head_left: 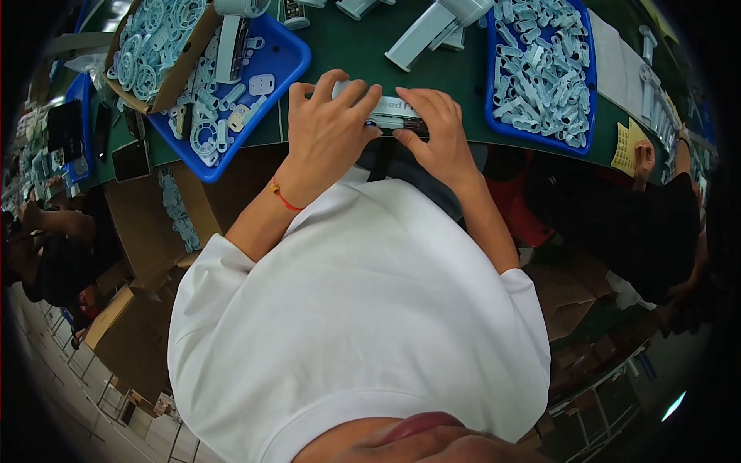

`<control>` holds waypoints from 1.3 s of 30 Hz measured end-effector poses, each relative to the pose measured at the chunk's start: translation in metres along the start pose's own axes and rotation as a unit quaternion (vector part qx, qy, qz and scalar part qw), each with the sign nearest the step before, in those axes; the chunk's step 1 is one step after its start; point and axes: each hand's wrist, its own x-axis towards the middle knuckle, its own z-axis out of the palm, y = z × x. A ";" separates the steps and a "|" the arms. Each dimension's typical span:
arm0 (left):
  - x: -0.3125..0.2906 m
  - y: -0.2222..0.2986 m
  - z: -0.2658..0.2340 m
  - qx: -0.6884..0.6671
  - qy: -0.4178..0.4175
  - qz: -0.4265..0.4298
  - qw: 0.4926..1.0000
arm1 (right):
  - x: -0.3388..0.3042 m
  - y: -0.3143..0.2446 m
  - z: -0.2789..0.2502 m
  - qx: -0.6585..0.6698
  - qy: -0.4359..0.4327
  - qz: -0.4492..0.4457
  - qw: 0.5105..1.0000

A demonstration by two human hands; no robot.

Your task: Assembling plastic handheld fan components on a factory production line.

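Over the near edge of the green table, I hold a pale grey-blue plastic housing between both hands. It is long and narrow, with dark and metallic parts showing along its near side. My left hand grips its left end, fingers bent over the top and thumb at the near side. The right end is pinched by my right hand, with the thumb below and the fingers above. My fingers hide both ends of the housing. Beyond it lies a similar pale device with a rounded head and a straight handle.
At left, a blue tray holds pale plastic parts, an opened handle and a cardboard box of ring-shaped pieces. A second blue tray, full of small pale parts, stands at right. Co-workers sit on both sides; one hand touches yellow paper.
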 end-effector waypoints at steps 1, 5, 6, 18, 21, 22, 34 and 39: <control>-0.001 0.002 0.002 0.001 -0.002 -0.001 1.000 | 0.000 -0.002 0.000 0.002 0.000 0.000 1.000; -0.007 0.006 0.011 0.013 -0.019 0.000 1.000 | -0.003 -0.002 0.013 -0.016 0.017 -0.033 0.999; -0.006 0.006 0.009 0.005 0.003 0.010 1.000 | -0.005 0.000 0.018 -0.028 0.049 -0.058 0.997; -0.007 -0.006 0.022 -0.058 0.046 0.056 0.996 | -0.006 0.014 0.030 -0.009 0.126 -0.116 0.985; -0.008 -0.007 0.023 -0.052 0.060 0.060 0.995 | -0.004 0.009 0.027 -0.005 0.123 -0.116 0.986; -0.010 -0.006 0.022 -0.046 0.071 0.061 0.995 | -0.007 0.006 0.025 -0.003 0.121 -0.120 0.985; -0.027 -0.070 -0.076 0.025 0.071 -0.115 0.991 | 0.008 -0.011 -0.019 0.015 0.149 -0.144 0.978; -0.031 -0.109 -0.073 0.068 -0.039 -0.205 0.976 | 0.016 0.012 -0.051 0.014 0.196 -0.105 0.975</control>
